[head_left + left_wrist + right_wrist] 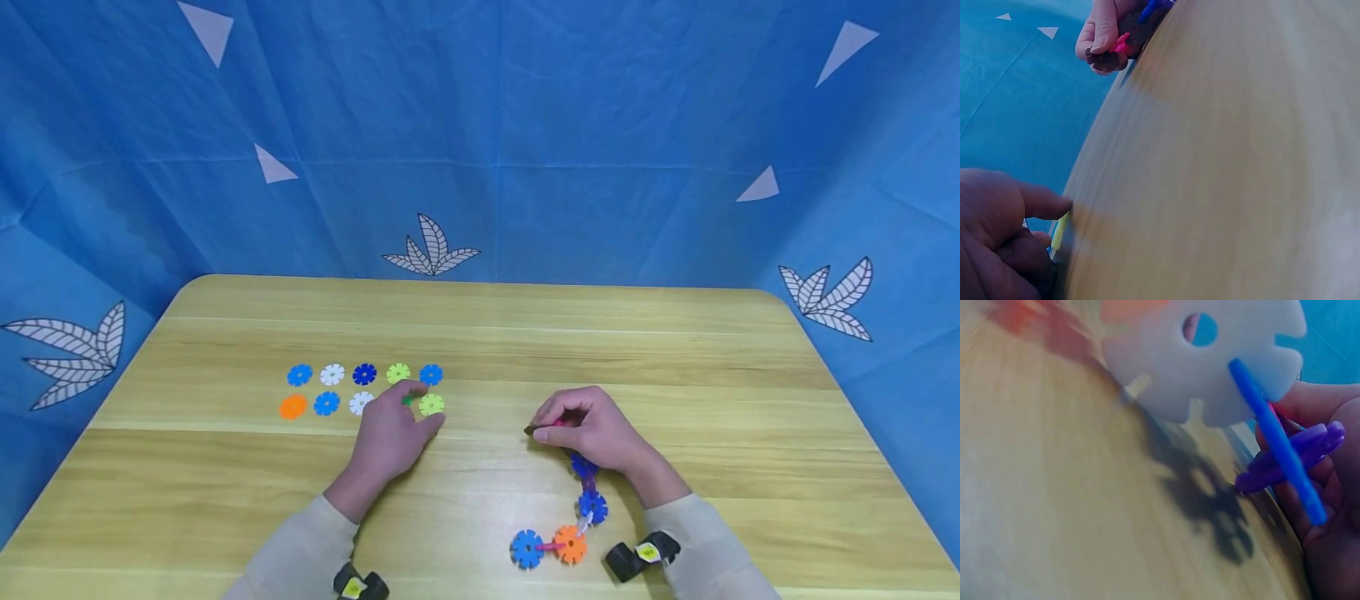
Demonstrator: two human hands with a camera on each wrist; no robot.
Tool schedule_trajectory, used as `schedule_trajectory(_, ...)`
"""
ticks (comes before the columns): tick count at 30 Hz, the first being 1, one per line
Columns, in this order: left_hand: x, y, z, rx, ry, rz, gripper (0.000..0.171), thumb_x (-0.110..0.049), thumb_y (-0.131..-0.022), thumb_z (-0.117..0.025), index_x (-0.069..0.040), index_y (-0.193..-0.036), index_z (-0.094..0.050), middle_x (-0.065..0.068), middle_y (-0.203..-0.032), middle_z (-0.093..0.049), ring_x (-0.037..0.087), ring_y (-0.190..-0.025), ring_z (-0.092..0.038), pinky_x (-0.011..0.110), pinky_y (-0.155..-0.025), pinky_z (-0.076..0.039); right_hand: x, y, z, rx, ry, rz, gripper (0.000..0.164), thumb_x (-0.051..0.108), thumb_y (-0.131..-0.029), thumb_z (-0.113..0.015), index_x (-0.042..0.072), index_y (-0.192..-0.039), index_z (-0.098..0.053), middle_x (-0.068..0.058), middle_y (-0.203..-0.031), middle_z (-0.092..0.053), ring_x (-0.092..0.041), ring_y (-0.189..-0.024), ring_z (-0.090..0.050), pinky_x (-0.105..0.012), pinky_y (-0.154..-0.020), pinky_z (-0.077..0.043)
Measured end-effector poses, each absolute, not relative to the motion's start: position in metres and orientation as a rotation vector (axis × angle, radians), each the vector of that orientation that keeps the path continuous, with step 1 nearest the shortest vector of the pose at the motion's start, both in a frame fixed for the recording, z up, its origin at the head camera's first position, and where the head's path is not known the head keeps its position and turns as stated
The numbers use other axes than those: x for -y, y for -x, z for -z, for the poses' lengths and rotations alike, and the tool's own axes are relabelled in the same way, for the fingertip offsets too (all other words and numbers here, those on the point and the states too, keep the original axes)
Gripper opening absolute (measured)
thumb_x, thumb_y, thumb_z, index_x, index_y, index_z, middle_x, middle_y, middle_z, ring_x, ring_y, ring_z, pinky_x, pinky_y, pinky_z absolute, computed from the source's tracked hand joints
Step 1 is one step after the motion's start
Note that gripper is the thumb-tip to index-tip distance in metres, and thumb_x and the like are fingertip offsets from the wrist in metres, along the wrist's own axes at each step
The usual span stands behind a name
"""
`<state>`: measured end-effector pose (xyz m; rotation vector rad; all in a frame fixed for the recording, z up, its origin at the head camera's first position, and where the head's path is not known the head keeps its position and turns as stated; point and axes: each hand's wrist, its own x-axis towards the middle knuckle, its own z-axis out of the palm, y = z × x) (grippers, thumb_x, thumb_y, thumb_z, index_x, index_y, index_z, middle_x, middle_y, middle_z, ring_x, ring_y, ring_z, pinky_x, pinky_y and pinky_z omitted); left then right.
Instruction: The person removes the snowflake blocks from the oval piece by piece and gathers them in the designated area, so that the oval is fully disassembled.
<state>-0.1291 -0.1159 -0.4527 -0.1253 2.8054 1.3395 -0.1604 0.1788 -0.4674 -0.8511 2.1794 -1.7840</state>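
My right hand point(596, 429) pinches a dark brown notched disc point(529, 430) at the upper end of a chain of slotted snowflake discs. Pink shows beside its fingers. From there the chain hangs down past two dark blue discs point(592, 507) to an orange disc point(572, 544) and a blue disc point(527, 549). In the right wrist view, a white disc point(1166, 375), a blue disc seen edge-on point(1279, 444) and a purple disc point(1297, 456) hang by the palm. My left hand point(393, 429) reaches over loose discs, thumb and fingers apart near a lime disc point(431, 405).
Two rows of loose discs lie left of centre, among them a white disc point(332, 374), a dark blue disc point(364, 374) and an orange disc point(293, 407). The left hand partly covers the front row. A blue curtain point(495, 133) stands behind the wooden table point(225, 500).
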Motion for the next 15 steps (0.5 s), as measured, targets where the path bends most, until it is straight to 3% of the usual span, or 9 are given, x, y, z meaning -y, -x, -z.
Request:
schedule_trajectory(10, 0.1141, 0.1299, 0.4539, -2.836, 0.115, -1.371, 0.036, -0.012, -0.087, -0.077, -0.003, -0.119, -0.067, -0.004, -0.048, -0.036, 0.009, -0.042, -0.031, 0.027, -0.043, -0.030, -0.1776, 0.1614, 0.4692, -2.224, 0.832, 1.810, 0.011, -0.001, -0.082, -0.080, 0.007, -0.089, -0.079, -0.011, -0.101, -0.070, -0.025, -0.095, -0.065, -0.031, -0.080, -0.052)
schedule_trajectory(15, 0.1103, 0.1281, 0.4556, -2.808, 0.137, -1.432, 0.039, -0.013, -0.083, -0.081, -0.004, -0.115, -0.061, -0.004, -0.050, -0.037, 0.010, -0.043, -0.032, 0.027, -0.044, -0.030, -0.1783, 0.1610, 0.4683, -2.256, 0.853, 1.793, 0.013, -0.001, -0.081, -0.081, 0.007, -0.091, -0.079, -0.009, -0.101, -0.070, -0.024, -0.090, -0.064, -0.029, -0.072, -0.052)
